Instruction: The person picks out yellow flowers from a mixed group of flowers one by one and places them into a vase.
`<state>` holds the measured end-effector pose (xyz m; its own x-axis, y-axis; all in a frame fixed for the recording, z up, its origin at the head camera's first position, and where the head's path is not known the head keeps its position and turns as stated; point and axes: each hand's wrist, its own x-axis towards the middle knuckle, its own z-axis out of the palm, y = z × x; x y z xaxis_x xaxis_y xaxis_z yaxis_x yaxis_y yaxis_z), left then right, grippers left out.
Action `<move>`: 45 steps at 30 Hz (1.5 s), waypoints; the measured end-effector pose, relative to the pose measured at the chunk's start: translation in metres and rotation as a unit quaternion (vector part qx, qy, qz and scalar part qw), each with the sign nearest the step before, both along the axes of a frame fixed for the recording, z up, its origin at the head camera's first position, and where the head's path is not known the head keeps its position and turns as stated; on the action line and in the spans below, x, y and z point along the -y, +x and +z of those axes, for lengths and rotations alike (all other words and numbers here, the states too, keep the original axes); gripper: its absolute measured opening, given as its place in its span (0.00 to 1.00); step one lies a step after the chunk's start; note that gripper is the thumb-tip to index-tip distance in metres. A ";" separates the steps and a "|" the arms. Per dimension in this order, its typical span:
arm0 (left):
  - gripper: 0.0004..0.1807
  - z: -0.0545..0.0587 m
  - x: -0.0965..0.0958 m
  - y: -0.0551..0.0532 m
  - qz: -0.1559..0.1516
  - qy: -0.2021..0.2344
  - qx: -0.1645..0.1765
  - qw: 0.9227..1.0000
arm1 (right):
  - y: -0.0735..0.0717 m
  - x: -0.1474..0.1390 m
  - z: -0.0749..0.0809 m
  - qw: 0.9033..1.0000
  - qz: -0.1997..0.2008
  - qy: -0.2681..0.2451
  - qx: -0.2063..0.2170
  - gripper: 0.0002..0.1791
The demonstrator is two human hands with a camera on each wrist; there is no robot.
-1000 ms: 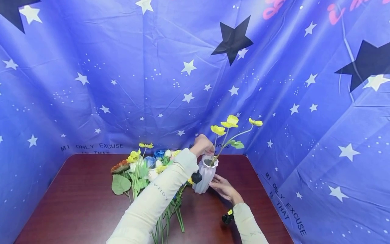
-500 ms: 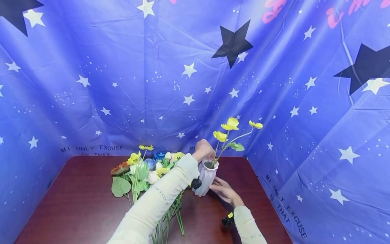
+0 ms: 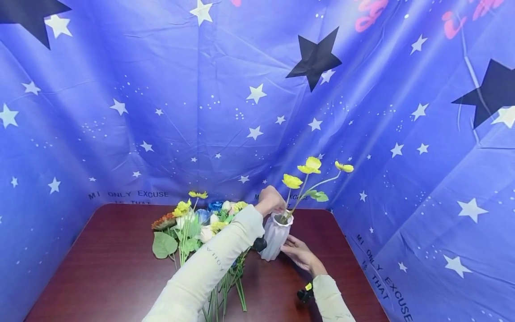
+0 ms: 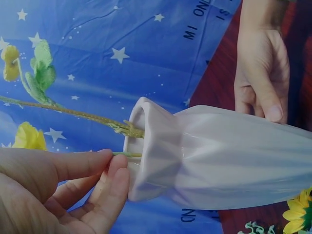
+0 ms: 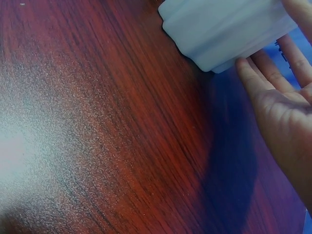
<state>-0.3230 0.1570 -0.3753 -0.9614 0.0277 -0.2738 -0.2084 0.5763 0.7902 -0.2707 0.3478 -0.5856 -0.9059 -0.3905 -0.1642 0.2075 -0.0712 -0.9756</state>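
Observation:
A pale, fluted vase (image 3: 275,239) stands near the table's back right. Yellow artificial poppies (image 3: 310,166) rise from its mouth. My left hand (image 3: 272,200) is at the rim; the left wrist view shows its thumb and fingers pinching a thin green flower stem (image 4: 127,154) whose lower end is inside the mouth. Beside it, a thicker brown-green stem (image 4: 83,113) leans on the rim. Lower down, my right hand (image 3: 301,254) touches the vase's right side with fairly straight fingers and the thumb tip, seen also in the right wrist view.
Left of the vase lies a pile of artificial flowers (image 3: 189,223), yellow, blue, white and orange, its stems pointing toward the near edge and partly under the left sleeve (image 3: 213,264). The dark red table (image 3: 116,255) ends at a blue star-printed cloth (image 3: 225,89) behind and at the sides.
The left hand has come down a little toward the rim with its stem, and the nearest yellow poppy has dropped slightly. The right hand stays at the vase. The head view has shifted a little.

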 end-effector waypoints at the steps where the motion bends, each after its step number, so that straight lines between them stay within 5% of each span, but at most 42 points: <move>1: 0.04 -0.001 0.000 0.001 -0.003 0.003 -0.002 1.000 | 0.001 0.000 0.000 1.000 0.000 -0.001 -0.002 0.43; 9: 0.04 -0.004 0.005 0.003 -0.019 0.064 0.004 0.998 | 0.002 0.000 -0.002 1.000 -0.001 -0.002 -0.006 0.43; 26: 0.08 0.000 0.025 0.000 -0.013 0.111 0.028 0.993 | -0.001 0.001 0.001 1.000 0.002 0.002 -0.006 0.40; 33: 0.05 0.011 0.043 0.001 -0.047 0.080 0.027 0.995 | -0.001 0.001 0.003 1.000 -0.006 0.000 0.001 0.41; 40: 0.09 0.017 0.071 0.005 -0.093 0.147 0.017 0.985 | -0.002 0.002 0.001 1.000 -0.011 0.000 -0.009 0.39; 45: 0.11 0.026 0.092 0.008 -0.117 0.158 0.006 0.981 | -0.002 0.002 0.001 1.000 -0.007 0.000 -0.007 0.40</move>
